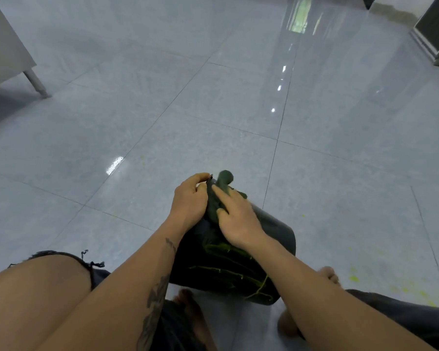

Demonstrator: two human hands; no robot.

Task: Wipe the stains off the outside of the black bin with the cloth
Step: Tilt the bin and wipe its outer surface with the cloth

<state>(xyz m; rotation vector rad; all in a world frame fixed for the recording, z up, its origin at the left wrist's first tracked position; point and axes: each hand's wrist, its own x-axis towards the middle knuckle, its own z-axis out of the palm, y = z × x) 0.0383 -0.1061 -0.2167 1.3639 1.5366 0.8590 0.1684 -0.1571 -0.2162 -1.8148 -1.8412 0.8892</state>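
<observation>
The black bin (228, 269) lies tipped on the grey tile floor between my legs, its side facing up and streaked with yellow-green stains. My left hand (189, 201) grips the bin's far edge, fingers curled over it. My right hand (236, 219) presses a dark green cloth (219, 191) flat against the bin's upper side, fingers spread over the cloth. One end of the cloth sticks up past the bin's far edge. The far part of the bin is hidden under both hands.
Yellow-green spatter (354, 277) dots the floor to the right of the bin. A grey cabinet with a metal leg (34, 82) stands at the far left. A framed dark panel (433, 29) stands at the far right. My bare feet rest beside the bin.
</observation>
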